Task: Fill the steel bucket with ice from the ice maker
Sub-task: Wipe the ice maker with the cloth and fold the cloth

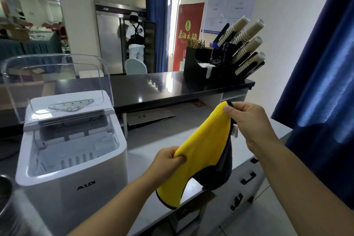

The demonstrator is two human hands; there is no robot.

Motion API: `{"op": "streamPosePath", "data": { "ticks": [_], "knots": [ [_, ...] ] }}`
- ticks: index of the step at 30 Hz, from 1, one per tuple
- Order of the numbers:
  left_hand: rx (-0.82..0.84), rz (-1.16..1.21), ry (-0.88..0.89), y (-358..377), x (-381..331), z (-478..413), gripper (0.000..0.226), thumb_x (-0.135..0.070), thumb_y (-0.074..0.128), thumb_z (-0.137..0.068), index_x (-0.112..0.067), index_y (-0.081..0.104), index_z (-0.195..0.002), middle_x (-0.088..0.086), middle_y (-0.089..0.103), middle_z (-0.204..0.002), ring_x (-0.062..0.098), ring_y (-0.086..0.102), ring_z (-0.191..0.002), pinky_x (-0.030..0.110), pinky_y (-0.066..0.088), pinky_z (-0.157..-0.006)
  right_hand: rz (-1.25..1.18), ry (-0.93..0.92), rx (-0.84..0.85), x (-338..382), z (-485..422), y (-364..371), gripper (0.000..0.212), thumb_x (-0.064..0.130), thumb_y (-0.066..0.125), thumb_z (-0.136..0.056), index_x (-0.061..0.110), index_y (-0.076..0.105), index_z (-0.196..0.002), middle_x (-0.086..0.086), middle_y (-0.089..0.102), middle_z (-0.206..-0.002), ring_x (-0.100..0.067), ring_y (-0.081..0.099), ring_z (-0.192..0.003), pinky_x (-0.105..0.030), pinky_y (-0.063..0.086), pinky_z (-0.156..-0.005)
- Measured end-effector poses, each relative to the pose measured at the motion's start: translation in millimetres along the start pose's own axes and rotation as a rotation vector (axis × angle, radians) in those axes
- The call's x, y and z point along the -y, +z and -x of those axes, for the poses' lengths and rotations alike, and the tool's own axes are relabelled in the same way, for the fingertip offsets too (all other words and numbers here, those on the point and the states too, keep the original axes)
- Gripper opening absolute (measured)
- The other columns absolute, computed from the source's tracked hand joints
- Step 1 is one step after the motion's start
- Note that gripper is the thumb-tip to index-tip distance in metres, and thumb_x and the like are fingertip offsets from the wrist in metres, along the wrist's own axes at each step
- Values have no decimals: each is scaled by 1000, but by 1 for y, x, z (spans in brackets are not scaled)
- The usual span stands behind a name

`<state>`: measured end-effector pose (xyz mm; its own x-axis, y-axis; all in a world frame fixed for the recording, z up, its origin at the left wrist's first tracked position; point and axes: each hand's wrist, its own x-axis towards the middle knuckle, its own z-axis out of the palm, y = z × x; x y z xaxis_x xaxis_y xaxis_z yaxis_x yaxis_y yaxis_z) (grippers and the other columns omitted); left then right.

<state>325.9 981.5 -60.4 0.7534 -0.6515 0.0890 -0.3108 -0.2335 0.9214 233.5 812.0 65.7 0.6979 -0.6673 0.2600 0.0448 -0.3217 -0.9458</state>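
Steel bucket (4, 193) at near-left edge of counter (151, 145), mostly cut off by the frame. Ice maker (70, 151) beside it, clear lid raised, front reads "AUX". Left hand (166, 161) pinches the left edge of a yellow cloth (203, 151). Right hand (247, 119) pinches its top corner. Cup rack (226, 63) at right end of black bar top (145, 86).
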Motion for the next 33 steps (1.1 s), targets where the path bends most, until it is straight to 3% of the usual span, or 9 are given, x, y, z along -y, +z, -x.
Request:
{"op": "streamPosePath", "data": {
  "ticks": [2,5,9,12,15,19,22,28,33],
  "knots": [
    [-27,-66,-16,-7,0,-4,19,-19,57,-92,-21,60,-73,5,61,-79,22,57,-75,32,45,-69,7,-54,-40,-2,1,0,25,14,63,-90,5,64,-114,-6,64,-102,-14,60,-87,-22,51,-66],
    [-52,-182,26,-22,-10,-8,14,-22,62,-89,-19,60,-75,5,62,-81,20,57,-77,32,47,-70,-68,-64,-65,-9,-2,-4,18,16,63,-89,12,64,-106,-4,63,-104,-11,60,-91,-27,53,-76],
    [-10,-264,34,-36,-27,-11,22,-23,76,-76,-25,54,-80,1,60,-86,21,59,-86,38,51,-76,-239,-21,32,-15,-2,-9,8,23,60,-88,22,66,-93,4,65,-91,-12,60,-86,-23,51,-69],
    [68,-260,2,-42,-36,-12,36,-23,79,-72,-24,55,-98,2,60,-99,22,59,-94,41,54,-82,-412,-10,103,-18,-3,-11,35,40,68,-63,22,65,-93,3,68,-91,-10,64,-83,-18,55,-65],
    [224,-131,-71,-50,-42,-9,27,-31,63,-88,-24,51,-111,3,58,-107,19,59,-96,31,50,-80,-595,42,107,-22,-9,-17,51,40,70,-48,20,64,-95,2,71,-90,-8,68,-79,-19,55,-62],
    [169,-199,-61,-49,-45,-12,14,-20,46,-97,-17,60,-96,3,57,-90,17,54,-83,30,45,-75,-657,46,100,-28,-13,-22,45,38,72,-46,21,69,-88,6,74,-83,-7,70,-77,-20,56,-61],
    [108,-319,-24,-44,-40,-15,13,-26,52,-96,-18,62,-94,1,58,-88,16,55,-81,28,46,-72,-607,26,119,-34,-13,-25,48,39,71,-50,22,68,-95,5,72,-94,-11,67,-89,-20,57,-66],
    [-10,5,-214,-41,-32,-17,26,-36,53,-95,-14,60,-82,9,58,-83,22,56,-75,35,47,-69,-190,23,121,-57,-7,-11,45,5,54,-93,18,48,-137,5,62,-116,-19,57,-109,-38,47,-96],
    [-168,327,-382,-23,-32,-28,21,-28,48,-98,-10,57,-90,16,58,-97,28,56,-86,36,49,-75,57,-87,295,-70,26,28,60,0,54,-93,24,35,-144,4,52,-126,-10,50,-112,-13,42,-84]
  ]
}}
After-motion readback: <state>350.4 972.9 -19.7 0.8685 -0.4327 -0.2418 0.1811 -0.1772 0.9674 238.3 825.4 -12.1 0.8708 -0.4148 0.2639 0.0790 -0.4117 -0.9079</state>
